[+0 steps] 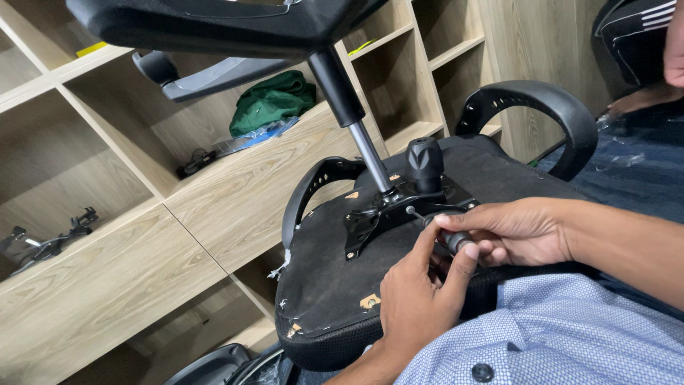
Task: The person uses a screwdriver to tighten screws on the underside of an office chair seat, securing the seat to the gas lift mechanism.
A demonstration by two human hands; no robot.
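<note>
1. While the upturned chair seat [335, 285] lies tilted across the person's lap, its dark fabric underside faces up, which puts the black metal mechanism plate [399, 210] within easy reach of both hands

2. Gripped between the two hands is a screwdriver [445, 232]; its thin shaft points up and left toward the plate, and the tip sits at or just above the plate's edge, though whether it is seated in a screw cannot be told

3. The right hand [516, 232] comes in from the right with fingers curled shut around the handle, seemingly to hold and turn it

4. The left hand [417, 299] rises from below, thumb and fingertips pinched on the same handle end, apparently steadying the tool so that it stays in line

5. A black knob [425, 162] stands upright on the plate just behind the shaft, and the gas-lift column [356, 121] rises from the plate's centre to the chair base overhead; both crowd the space behind the tool

6. Curved armrests [531, 107] arch beside the seat, one to the right, one to the left

7. Behind stand wooden shelves [235, 192] holding a green cloth bundle [274, 100] and loose black parts; another person's dark sleeve shows at the upper right, well apart
</note>
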